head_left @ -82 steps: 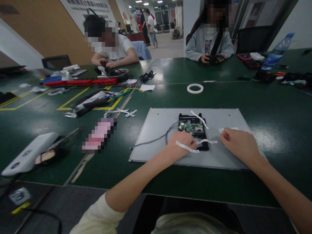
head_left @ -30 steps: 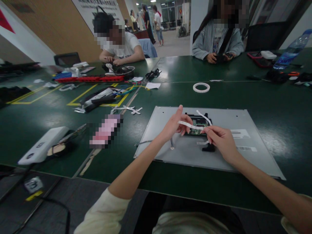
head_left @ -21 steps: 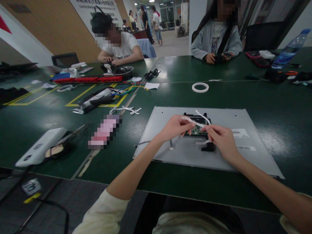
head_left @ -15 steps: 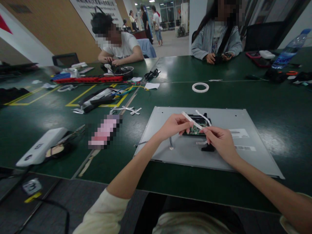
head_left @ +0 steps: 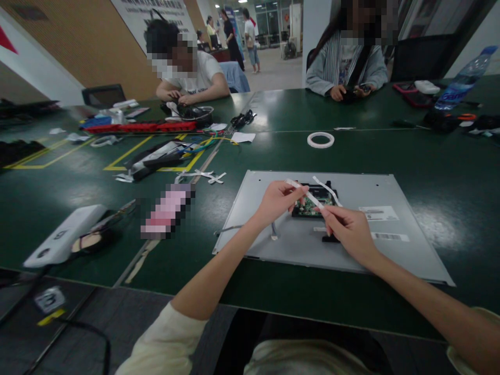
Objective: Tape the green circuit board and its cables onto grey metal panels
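Note:
A narrow strip of white tape (head_left: 314, 199) is stretched between my two hands above a flat grey metal panel (head_left: 250, 208). My left hand (head_left: 279, 200) pinches the strip towards its upper left end. At its lower right end, my right hand (head_left: 349, 226) has thumb and fingers closed on it. Beneath the strip, a green circuit board (head_left: 308, 209) in a black frame sits on the panel, partly covered by my fingers. Another white strip (head_left: 326, 188) rises behind the board. A short grey cable (head_left: 274, 230) with a white connector lies left of the board.
A white tape roll (head_left: 321, 140) lies beyond the panel. Leftward are a phone (head_left: 167, 211), a white power bank (head_left: 66, 234), crumpled tape scraps (head_left: 213, 177) and a black-and-silver bundle with wires (head_left: 160, 159). Two people sit across the table; a water bottle (head_left: 466, 78) stands at far right.
My left thumb has shifted slightly along the tape strip, and my right hand has turned a little and moved slightly. Both hands still hold the strip over the board.

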The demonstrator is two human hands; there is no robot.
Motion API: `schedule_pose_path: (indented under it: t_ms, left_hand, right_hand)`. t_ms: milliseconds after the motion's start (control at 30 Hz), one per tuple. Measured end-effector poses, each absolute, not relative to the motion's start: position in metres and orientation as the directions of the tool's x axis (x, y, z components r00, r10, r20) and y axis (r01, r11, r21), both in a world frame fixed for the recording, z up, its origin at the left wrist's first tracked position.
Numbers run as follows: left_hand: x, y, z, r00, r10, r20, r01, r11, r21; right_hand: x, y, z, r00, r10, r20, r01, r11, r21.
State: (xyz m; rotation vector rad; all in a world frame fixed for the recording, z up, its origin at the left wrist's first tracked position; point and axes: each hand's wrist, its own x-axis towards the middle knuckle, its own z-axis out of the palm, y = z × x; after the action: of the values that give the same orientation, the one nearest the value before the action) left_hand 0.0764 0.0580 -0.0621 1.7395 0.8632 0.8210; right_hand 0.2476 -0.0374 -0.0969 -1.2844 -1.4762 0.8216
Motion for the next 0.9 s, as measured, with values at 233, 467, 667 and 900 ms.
schedule_pose_path:
  t_ms: [233,467,667,900]
  left_hand:
    - [0.0738,0.0590,-0.0629,0.566,0.817,0.112,0.131,-0.223,0.966]
    - [0.0743,0.0578,-0.0610,0.569,0.817,0.091,0.064,-0.155,0.986]
    - [0.0766,0.0607,-0.0685,0.474,0.870,0.140,0.148,-0.235,0.961]
    - [0.0793,0.0566,-0.0659,0.416,0.880,0.227,0.227,-0.343,0.912]
  right_hand:
    - [0.2477,-0.0381,-0.0981,0.041,0.963,0.265,0.308,0.240,-0.921]
    - [0.2473,-0.0388,-0.0972,0.033,0.966,0.255,0.296,0.235,-0.926]
    - [0.2444,-0.0408,-0.0959,0.054,0.969,0.242,0.313,0.214,-0.925]
    - [0.2403,-0.0433,-0.0896,0.041,0.987,0.154,0.215,0.142,-0.966]
